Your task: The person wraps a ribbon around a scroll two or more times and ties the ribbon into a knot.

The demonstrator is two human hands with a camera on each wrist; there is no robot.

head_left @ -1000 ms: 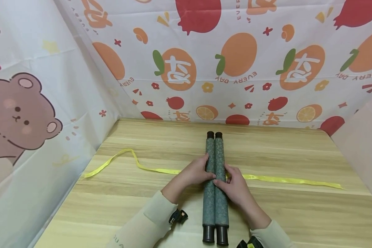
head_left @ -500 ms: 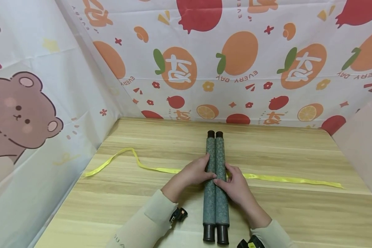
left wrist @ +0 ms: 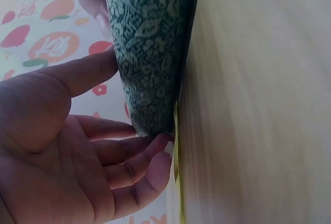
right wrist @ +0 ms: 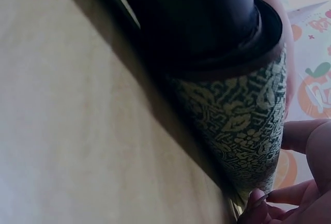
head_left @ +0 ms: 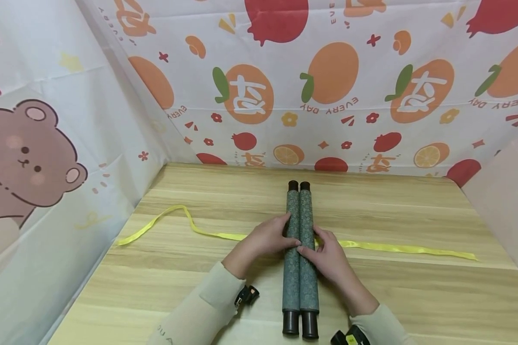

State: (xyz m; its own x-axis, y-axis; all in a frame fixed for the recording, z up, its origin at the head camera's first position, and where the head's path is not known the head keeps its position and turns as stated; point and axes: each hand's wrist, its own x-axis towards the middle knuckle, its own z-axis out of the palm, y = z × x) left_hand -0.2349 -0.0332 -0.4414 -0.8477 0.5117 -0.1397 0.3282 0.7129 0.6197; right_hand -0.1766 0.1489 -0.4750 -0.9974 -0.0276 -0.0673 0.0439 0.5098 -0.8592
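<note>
A green, flower-patterned scroll (head_left: pixel 291 282) lies on the table as two rolls side by side, with dark knobs at both ends. My left hand (head_left: pixel 271 235) grips the left roll, its thumb across the top. In the left wrist view its fingers (left wrist: pixel 129 169) curl at the roll's lower edge, near the tabletop. My right hand (head_left: pixel 330 256) holds the right roll from the other side, thumb on top, close to the left thumb. A yellow ribbon (head_left: pixel 397 248) runs crosswise beneath the scroll and comes out on both sides; its middle is hidden. The right wrist view shows one dark knob (right wrist: pixel 196 22) up close.
The wooden table (head_left: pixel 414 297) stretches out on both sides of the scroll. At the back hangs a fruit-printed cloth (head_left: pixel 285 86), and a bear-printed cloth (head_left: pixel 99 120) closes off the left. A pale panel (head_left: pixel 505 191) stands at the right.
Almost nothing differs. Both hands keep their hold on the scroll, and the left forearm has shifted very slightly left and up in view.
</note>
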